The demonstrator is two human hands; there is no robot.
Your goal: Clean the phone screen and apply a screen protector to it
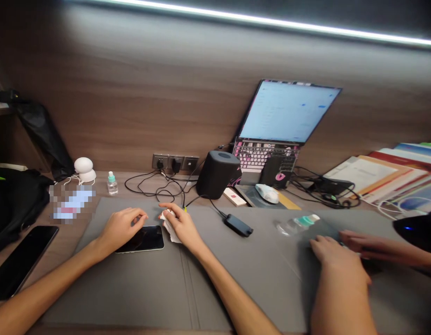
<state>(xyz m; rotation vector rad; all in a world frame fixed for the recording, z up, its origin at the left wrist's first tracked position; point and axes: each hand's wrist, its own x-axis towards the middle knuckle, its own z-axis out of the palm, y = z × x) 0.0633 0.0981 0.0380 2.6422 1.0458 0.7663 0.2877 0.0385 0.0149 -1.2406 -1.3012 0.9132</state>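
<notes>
Phone (145,238), flat on table (67,237): left hand (123,225) rests on it, fingers curled; right hand (180,224) grips white wipe (168,226). Risk: under so light a hold it may skid.

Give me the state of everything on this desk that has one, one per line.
Laptop: open, screen lit.
Phone: flat, screen dark, under left hand.
Wipe: crumpled, in right hand.
Second phone: flat, screen dark.
Small bottle: upright, capped.
</notes>
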